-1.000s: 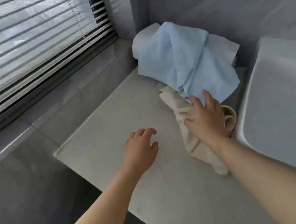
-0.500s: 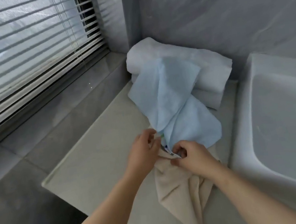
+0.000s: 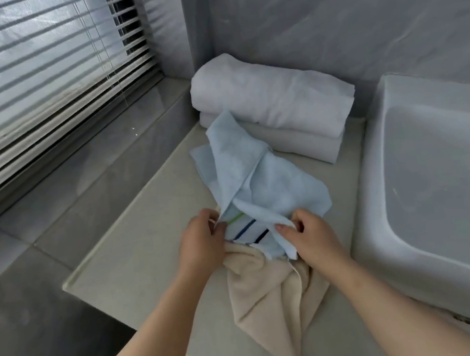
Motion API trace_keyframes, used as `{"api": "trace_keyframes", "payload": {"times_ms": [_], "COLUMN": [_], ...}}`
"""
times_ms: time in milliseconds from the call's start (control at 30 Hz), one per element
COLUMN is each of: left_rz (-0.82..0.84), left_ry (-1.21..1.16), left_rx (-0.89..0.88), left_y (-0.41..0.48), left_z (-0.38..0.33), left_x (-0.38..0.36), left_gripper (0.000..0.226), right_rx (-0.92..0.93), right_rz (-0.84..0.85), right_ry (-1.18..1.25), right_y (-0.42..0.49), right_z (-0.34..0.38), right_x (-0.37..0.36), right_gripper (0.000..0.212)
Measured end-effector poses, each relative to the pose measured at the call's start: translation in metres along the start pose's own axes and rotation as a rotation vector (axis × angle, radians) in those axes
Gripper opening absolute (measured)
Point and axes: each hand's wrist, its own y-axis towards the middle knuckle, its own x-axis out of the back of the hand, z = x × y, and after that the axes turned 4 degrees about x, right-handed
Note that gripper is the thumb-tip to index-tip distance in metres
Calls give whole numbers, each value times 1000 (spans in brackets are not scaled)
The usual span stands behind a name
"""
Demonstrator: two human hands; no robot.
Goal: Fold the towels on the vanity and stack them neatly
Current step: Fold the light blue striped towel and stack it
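Crumpled blue towel (image 3: 262, 185) on the tabletop (image 3: 135, 255)
Left hand (image 3: 201, 244) and right hand (image 3: 310, 236) pinch its striped near edge (green and dark bars), fingers curled; it drapes over a rumpled beige towel (image 3: 270, 289), touching folded white towels (image 3: 271, 101).

No text, label, brand or number can be read anywhere.

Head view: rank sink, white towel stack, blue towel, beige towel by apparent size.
1. sink, cut off by the frame edge
2. white towel stack
3. blue towel and beige towel: too close to rank. The beige one is nearer the camera and partly covered.
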Motion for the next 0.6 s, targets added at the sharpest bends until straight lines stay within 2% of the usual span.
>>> {"api": "trace_keyframes", "payload": {"times_ms": [133,200,267,367,467,600], "left_rz": [-155,-188,-141,5,300,612], "left_ry": [-140,-329,-619,-1122,-1464,-1539], "left_rx": [-35,-40,-15,122,199,298], "left_y": [-1,-4,-12,-23,-31,-49], "left_z": [-17,-31,-48,-68,-78,-91], "left_x": [17,26,33,41,45,37], "left_gripper": [10,18,23,23,26,41], "right_rx": [61,146,249,343,364,446], "right_rz": [-223,-319,-360,-406,-416,-245], "right_ry": [-60,-141,-183,-142,-124,-127], "right_y": [-1,-5,-11,-20,-22,-23], "right_z": [5,8,8,11,18,20], "right_x": [4,5,3,2,7,6], "right_gripper": [40,40,42,35,11,58]}}
